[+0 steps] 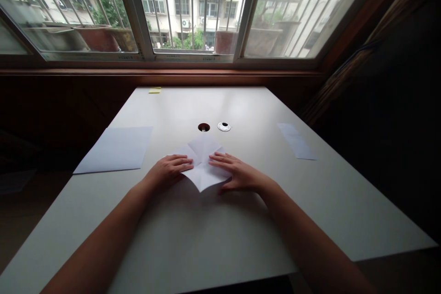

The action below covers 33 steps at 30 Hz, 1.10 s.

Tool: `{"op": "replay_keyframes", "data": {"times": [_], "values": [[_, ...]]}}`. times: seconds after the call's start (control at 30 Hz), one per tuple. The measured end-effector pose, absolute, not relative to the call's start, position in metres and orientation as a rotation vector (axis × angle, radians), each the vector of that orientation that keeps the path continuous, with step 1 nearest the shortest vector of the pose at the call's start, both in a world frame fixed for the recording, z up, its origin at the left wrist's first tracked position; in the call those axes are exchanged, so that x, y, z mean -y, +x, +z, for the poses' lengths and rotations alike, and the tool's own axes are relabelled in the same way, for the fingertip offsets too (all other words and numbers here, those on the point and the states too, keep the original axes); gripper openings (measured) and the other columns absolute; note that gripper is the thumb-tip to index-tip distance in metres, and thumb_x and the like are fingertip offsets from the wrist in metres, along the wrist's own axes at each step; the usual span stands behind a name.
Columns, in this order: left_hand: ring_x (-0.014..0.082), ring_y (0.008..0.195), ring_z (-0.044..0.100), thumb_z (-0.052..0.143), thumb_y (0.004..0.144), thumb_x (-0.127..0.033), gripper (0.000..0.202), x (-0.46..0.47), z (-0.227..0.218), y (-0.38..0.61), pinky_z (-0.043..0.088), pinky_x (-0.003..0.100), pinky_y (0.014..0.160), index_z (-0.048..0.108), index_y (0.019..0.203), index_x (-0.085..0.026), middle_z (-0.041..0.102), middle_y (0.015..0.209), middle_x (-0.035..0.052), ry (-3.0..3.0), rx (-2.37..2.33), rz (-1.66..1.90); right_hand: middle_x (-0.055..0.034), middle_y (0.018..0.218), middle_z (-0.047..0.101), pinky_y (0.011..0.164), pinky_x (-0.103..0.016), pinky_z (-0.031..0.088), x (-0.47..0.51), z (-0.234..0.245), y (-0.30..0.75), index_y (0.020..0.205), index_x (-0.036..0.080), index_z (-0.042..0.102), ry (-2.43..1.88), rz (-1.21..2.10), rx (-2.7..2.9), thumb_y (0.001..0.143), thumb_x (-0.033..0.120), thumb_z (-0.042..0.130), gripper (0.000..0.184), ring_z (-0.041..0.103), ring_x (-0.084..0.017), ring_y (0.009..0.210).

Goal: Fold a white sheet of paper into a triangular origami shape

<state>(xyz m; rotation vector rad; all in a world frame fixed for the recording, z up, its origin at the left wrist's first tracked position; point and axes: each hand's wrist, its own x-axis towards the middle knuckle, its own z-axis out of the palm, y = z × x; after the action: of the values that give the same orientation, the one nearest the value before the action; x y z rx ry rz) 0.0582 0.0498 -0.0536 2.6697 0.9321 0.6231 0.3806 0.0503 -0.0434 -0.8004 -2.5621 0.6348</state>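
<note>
A creased white paper square (203,156) lies turned like a diamond in the middle of the white table (206,234). My left hand (169,170) rests flat on its left corner, fingers stretched toward the centre. On the right side of the sheet my right hand (237,172) lies the same way, fingers extended and pressing the paper down. The fingertips of both hands nearly meet over the middle crease. Neither hand grips anything.
A flat white sheet (115,149) lies at the table's left edge. A narrow paper strip (296,141) sits at the right. Behind the folded paper are a cable hole (204,127) and its loose cap (223,126). A yellow sticky pad (155,90) lies at the far edge below the window.
</note>
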Motion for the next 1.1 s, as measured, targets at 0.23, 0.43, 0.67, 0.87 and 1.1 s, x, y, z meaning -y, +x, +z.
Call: {"op": "replay_keyframes", "data": {"times": [0.23, 0.43, 0.67, 0.87, 1.1], "values": [[0.0203, 0.099, 0.070, 0.057, 0.093, -0.034, 0.023, -0.038, -0.040, 0.063, 0.054, 0.033, 0.090, 0.074, 0.108, -0.030, 0.075, 0.108, 0.0082, 2.420, -0.892, 0.731, -0.0037, 0.119, 0.071, 0.107, -0.045, 0.046, -0.062, -0.052, 0.386, 0.114, 0.031, 0.072, -0.686, 0.713, 2.429, 0.090, 0.021, 0.060, 0.029, 0.060, -0.023, 0.123], [0.0211, 0.095, 0.069, 0.058, 0.092, -0.035, 0.021, -0.038, -0.040, 0.065, 0.053, 0.032, 0.087, 0.076, 0.098, -0.027, 0.075, 0.100, 0.0094, 2.396, -0.890, 0.755, -0.0018, 0.111, 0.074, 0.104, -0.043, 0.048, -0.060, -0.042, 0.397, 0.104, 0.030, 0.076, -0.827, 0.977, 2.275, 0.091, 0.035, 0.060, 0.022, 0.062, -0.025, 0.120], [0.0167, 0.075, 0.065, 0.059, 0.092, -0.037, 0.021, -0.036, -0.045, 0.064, 0.048, 0.025, 0.071, 0.072, 0.086, -0.022, 0.071, 0.083, 0.0071, 2.420, -1.035, 0.853, -0.0034, 0.099, 0.076, 0.080, -0.033, 0.055, -0.059, -0.033, 0.404, 0.086, 0.026, 0.079, -0.964, 0.970, 2.167, 0.086, 0.044, 0.066, 0.023, 0.071, -0.024, 0.091], [0.0138, 0.064, 0.057, 0.057, 0.091, -0.045, 0.035, -0.039, -0.046, 0.066, 0.042, 0.023, 0.061, 0.071, 0.078, -0.016, 0.065, 0.070, 0.0037, 2.190, -1.100, 0.831, -0.0037, 0.071, 0.072, 0.056, -0.027, 0.045, -0.061, -0.036, 0.410, 0.083, 0.018, 0.078, -1.287, 1.292, 1.961, 0.076, 0.056, 0.071, 0.039, 0.065, -0.019, 0.065], [0.0158, 0.067, 0.057, 0.059, 0.085, -0.055, 0.039, -0.044, -0.048, 0.064, 0.039, 0.023, 0.060, 0.069, 0.083, -0.017, 0.064, 0.071, 0.0004, 1.823, -1.324, 0.718, 0.0011, 0.059, 0.059, 0.051, -0.025, 0.035, -0.067, -0.036, 0.413, 0.072, 0.017, 0.069, -1.488, 1.261, 1.943, 0.072, 0.061, 0.071, 0.044, 0.053, -0.014, 0.056]]}}
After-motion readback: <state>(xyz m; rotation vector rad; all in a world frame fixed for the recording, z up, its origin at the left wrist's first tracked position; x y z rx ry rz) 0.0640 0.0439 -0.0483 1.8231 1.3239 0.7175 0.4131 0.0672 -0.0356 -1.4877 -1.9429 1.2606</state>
